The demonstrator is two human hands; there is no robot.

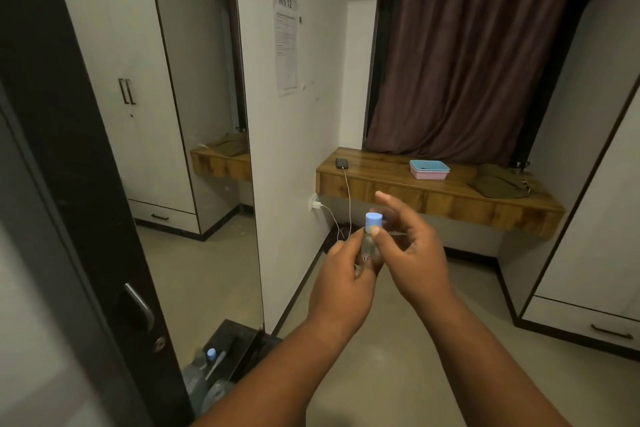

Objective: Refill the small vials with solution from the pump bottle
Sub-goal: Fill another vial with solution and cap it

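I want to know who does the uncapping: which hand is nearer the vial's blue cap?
Right. The right hand has its thumb on the cap; the left hand grips the vial below it.

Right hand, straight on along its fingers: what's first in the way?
Right hand: thumb touches the blue cap of the vial. Fingers aim up-left past it; next in line looks like the wooden shelf front, farther off, depth unclear.

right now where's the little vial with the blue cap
Head view, centre: the vial stands upright in the left hand, which grips its body, while the thumb of the right hand touches its blue cap, in front of the wooden shelf.
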